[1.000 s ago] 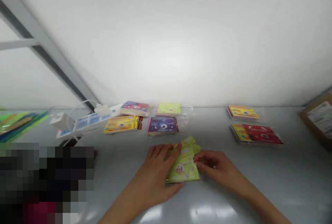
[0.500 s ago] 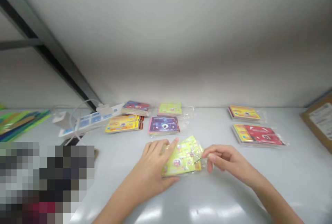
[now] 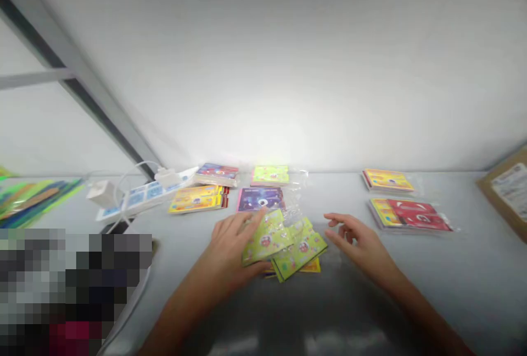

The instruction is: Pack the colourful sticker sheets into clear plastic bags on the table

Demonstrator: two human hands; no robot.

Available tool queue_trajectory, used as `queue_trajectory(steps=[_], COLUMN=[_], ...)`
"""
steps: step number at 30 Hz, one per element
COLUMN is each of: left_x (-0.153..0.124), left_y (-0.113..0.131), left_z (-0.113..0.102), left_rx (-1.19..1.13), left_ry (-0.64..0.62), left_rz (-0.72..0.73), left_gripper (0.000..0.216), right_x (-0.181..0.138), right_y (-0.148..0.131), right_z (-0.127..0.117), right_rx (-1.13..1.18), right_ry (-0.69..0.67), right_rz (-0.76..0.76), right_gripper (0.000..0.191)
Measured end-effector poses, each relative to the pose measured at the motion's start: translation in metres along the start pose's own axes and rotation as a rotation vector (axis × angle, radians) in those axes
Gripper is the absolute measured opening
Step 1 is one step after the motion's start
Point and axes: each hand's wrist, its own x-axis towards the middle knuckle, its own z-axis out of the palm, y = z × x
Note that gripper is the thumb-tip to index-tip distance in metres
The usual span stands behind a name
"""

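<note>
My left hand [image 3: 230,249] grips a lime-green booklet [image 3: 265,238] and lifts it off a small fanned stack of green and yellow booklets [image 3: 300,254] on the white table [image 3: 453,279]. A crumpled clear plastic wrapper [image 3: 293,214] lies just behind the stack. To the right of the stack my right hand [image 3: 358,240] hovers with its fingers spread and nothing in them.
Behind lie a purple pack [image 3: 260,200], a green pack [image 3: 270,174], a yellow stack [image 3: 197,198] and a blue-red pack [image 3: 217,172]. Two wrapped yellow-red packs [image 3: 407,214] sit at right, a cardboard box [image 3: 508,188] far right, a power strip [image 3: 140,196] at left.
My right hand has let go of the stack and drawn off to the right. My left hand has pulled the top green booklet leftward, so the booklets are fanned apart.
</note>
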Motion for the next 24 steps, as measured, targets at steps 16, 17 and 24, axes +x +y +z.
queue_trajectory(steps=[16, 17, 24], left_x=[0.002, 0.002, 0.002], left_y=[-0.008, -0.008, -0.003], left_z=[-0.002, -0.002, 0.003], left_rx=[-0.012, -0.022, -0.066], left_ry=[0.004, -0.004, -0.045], left_rz=[-0.058, -0.053, -0.02], left_gripper=[0.074, 0.073, 0.081], right_x=[-0.002, -0.002, 0.005], right_y=[0.005, 0.007, 0.013], right_z=[0.02, 0.02, 0.02], right_rx=[0.125, 0.156, 0.45], right_ry=[-0.191, -0.202, -0.163], right_rz=[0.067, 0.082, 0.217], right_gripper=[0.038, 0.037, 0.034])
